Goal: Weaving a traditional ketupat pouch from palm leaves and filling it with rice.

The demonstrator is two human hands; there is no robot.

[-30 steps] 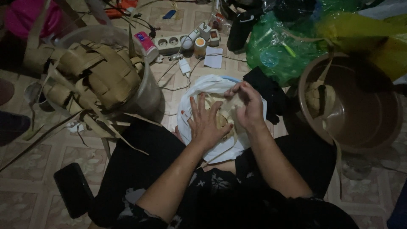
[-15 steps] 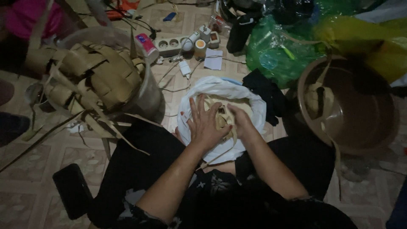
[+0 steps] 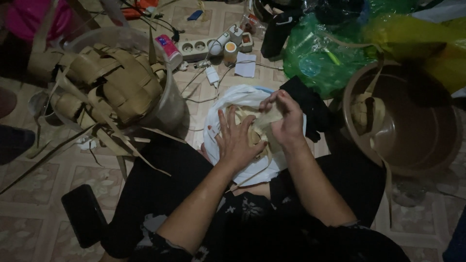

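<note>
while over bag (image 3: 218,109), both hands (image 3: 262,131)

A pale woven leaf pouch (image 3: 259,127) lies in a white plastic bag (image 3: 228,104) on the lap, at the frame's centre. Its loose strip rises toward one o'clock, pinched up.
</note>
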